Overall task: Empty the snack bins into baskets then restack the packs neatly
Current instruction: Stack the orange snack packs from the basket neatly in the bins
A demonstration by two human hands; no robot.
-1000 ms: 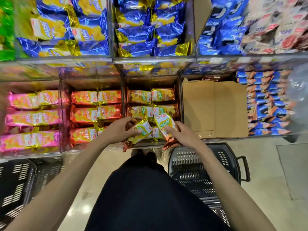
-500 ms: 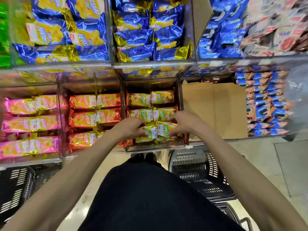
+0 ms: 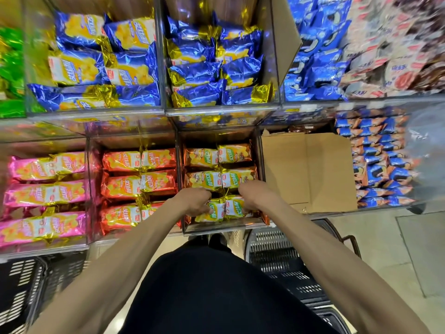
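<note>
Inside the clear plastic bin point(image 3: 216, 229), the left hand point(image 3: 196, 201) curls round the left yellow-and-green foil snack pack point(image 3: 214, 212) in the front row; the right hand point(image 3: 252, 196) clamps the right yellow-and-green foil snack pack point(image 3: 234, 208) touching it, above a black plastic basket point(image 3: 277, 256)

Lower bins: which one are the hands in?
The bin beside the cardboard box: left hand and right hand grip its front packs. Pink packs and red packs lie untouched.
</note>
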